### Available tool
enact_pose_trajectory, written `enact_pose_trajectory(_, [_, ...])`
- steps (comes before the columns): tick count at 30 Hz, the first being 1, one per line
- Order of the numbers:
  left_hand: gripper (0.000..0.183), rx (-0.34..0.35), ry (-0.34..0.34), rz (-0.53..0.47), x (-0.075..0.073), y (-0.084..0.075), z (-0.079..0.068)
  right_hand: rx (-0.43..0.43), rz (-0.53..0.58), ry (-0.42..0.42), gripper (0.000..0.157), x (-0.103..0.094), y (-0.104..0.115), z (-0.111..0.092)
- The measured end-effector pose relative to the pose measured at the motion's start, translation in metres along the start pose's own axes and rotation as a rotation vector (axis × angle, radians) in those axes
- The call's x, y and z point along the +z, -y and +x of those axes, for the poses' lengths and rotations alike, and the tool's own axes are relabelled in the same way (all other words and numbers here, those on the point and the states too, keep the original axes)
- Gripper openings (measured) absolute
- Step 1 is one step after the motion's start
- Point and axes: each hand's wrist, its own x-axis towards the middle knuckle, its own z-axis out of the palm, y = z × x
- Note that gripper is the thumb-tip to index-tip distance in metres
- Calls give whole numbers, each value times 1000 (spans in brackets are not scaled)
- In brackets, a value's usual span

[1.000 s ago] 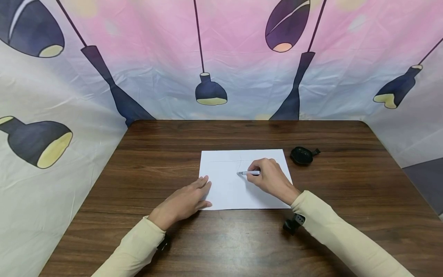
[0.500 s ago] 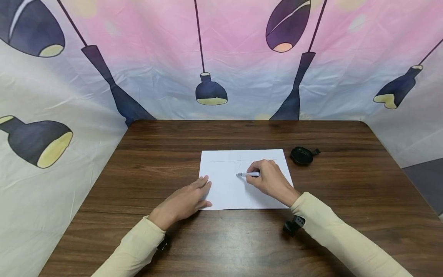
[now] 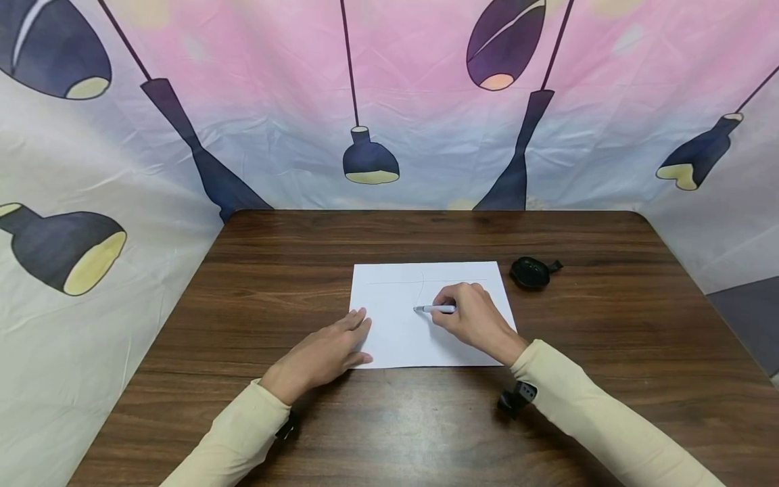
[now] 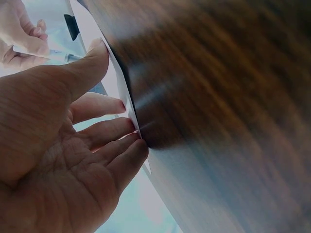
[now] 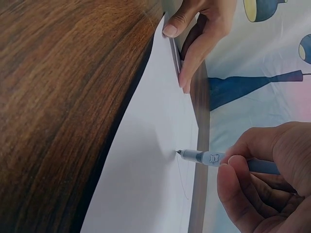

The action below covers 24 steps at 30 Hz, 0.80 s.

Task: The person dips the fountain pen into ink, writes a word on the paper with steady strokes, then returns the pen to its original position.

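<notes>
a small black oval object [image 3: 529, 273] with a short tab [image 3: 556, 266] lies toward the right side of a dark wooden table [image 3: 292, 257], its far corners rounded. behind hangs a wrinkled cloth [image 3: 286, 162], pink above and pale blue below, printed with dark lamps [image 3: 370, 159]. a grey patch [image 3: 751, 318] shows at right.

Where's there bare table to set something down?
Bare wood: left of the paper, beyond the left hand; right of the black oval object; nearer, between the sleeves. Crowded: the paper itself, under that hand, the right hand and pen.
</notes>
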Motion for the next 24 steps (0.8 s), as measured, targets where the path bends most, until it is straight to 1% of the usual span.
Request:
enact_pose_trajectory(11, [61, -5, 1, 2, 1, 0, 1, -3, -7, 8, 3, 1, 3, -4])
enact_pose_trajectory(24, [61, 2, 3, 11, 1, 0, 1, -25, 15, 11, 3, 3, 5, -8])
